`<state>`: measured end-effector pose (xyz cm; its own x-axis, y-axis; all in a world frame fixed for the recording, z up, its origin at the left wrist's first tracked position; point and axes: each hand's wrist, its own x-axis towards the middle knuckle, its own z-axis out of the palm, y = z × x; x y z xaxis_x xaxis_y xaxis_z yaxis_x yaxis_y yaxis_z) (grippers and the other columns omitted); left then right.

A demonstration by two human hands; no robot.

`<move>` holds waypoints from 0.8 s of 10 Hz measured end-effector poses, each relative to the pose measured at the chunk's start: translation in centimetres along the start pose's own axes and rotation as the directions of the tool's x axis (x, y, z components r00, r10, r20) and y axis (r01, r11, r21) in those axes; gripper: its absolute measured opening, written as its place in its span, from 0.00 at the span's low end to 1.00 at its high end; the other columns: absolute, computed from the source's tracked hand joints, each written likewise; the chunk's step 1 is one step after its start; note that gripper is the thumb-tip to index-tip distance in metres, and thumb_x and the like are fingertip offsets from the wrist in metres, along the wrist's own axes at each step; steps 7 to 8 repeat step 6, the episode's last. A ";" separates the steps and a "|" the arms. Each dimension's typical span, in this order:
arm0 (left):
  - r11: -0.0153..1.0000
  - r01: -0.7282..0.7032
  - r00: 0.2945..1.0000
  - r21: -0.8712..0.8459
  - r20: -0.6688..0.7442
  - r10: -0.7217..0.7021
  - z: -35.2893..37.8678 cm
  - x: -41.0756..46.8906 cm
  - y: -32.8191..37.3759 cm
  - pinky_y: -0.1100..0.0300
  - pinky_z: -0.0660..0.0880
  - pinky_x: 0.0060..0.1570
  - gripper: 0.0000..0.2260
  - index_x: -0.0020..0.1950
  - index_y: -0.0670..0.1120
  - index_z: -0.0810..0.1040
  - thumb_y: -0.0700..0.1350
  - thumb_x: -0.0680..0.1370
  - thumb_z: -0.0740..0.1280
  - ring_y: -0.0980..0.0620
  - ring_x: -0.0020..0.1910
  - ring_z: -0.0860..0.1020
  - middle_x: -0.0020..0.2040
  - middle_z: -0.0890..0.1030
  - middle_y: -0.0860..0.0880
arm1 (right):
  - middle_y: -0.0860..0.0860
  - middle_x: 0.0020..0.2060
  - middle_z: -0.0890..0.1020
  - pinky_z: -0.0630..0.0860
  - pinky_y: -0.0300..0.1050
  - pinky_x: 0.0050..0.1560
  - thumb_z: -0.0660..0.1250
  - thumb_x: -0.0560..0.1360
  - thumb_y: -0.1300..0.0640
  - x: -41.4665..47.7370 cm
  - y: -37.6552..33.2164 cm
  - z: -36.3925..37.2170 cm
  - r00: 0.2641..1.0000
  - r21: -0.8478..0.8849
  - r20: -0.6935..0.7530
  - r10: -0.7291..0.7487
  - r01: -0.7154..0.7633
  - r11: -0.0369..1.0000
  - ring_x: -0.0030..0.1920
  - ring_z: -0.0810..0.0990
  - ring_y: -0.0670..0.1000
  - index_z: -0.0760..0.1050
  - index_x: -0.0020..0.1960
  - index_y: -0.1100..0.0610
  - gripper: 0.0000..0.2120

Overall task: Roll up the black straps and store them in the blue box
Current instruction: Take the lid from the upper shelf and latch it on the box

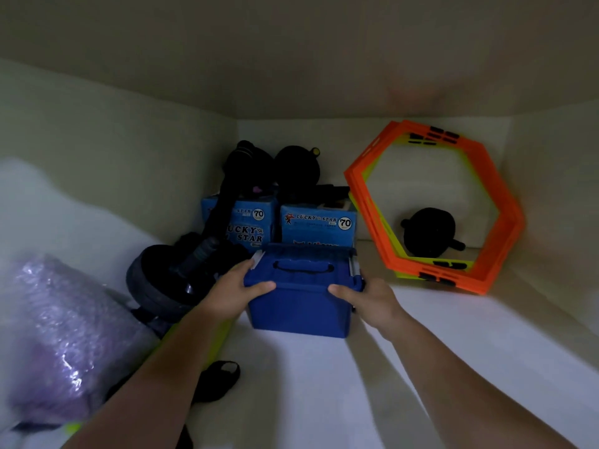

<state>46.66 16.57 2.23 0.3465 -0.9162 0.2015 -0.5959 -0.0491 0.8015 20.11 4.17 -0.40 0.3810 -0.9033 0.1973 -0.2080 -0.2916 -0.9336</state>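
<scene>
Dim white cupboard shelf (421, 351), seen from above by the person reaching into it. At the middle stands the blue box (301, 309), a plastic tub whose lid (301, 254) is on, with a carry handle lying flat on top, so nothing inside can be seen. The left hand (233, 293) grasps the box's left side, thumb laid across the front edge of the lid and fingers reaching along the side. The right hand (366, 299) grasps the right side the same way, thumb on the front edge. Both forearms stretch forward, bare. Just behind the box sit two blue cardboard boxes (317, 225) printed "Lucky Star 70", with dark gear piled on them (too dark to make out). To the right, orange and yellow hexagon frames (505, 228) lean against the back wall, and a black wheel (428, 233) shows through their opening. To the left lie a grey exercise wheel (155, 286) and a purple bundle (64, 335) in shiny plastic wrap. A small black piece (220, 380), possibly a strap, lies on the shelf beside the left forearm.
</scene>
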 end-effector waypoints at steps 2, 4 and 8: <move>1.000 0.010 1.000 0.009 -0.005 -0.010 -0.3 2.1 -0.4 0.56 0.68 0.67 0.38 0.79 0.49 0.63 0.60 0.74 0.73 0.49 0.71 0.71 0.75 0.69 0.50 | 0.49 0.47 0.87 0.82 0.47 0.43 0.78 0.68 0.42 3.0 0.0 0.9 1.000 -0.076 -0.016 -0.004 0.003 0.997 0.47 0.86 0.50 0.81 0.54 0.56 0.23; 1.000 -0.019 1.000 0.005 -0.013 0.019 -0.4 2.3 0.1 0.57 0.72 0.63 0.29 0.73 0.54 0.70 0.56 0.74 0.74 0.52 0.63 0.76 0.63 0.76 0.55 | 0.49 0.51 0.87 0.82 0.55 0.55 0.78 0.70 0.46 3.7 -0.3 1.0 0.999 -0.065 0.038 -0.010 0.013 0.998 0.51 0.85 0.51 0.80 0.58 0.55 0.21; 0.997 -0.021 0.994 0.081 -0.101 0.029 -0.4 0.9 1.3 0.61 0.67 0.57 0.29 0.74 0.47 0.70 0.54 0.76 0.73 0.49 0.64 0.75 0.59 0.76 0.56 | 0.50 0.46 0.86 0.82 0.56 0.50 0.75 0.72 0.45 2.8 -0.9 0.4 1.000 -0.115 0.006 -0.029 0.030 0.993 0.50 0.84 0.54 0.81 0.52 0.55 0.16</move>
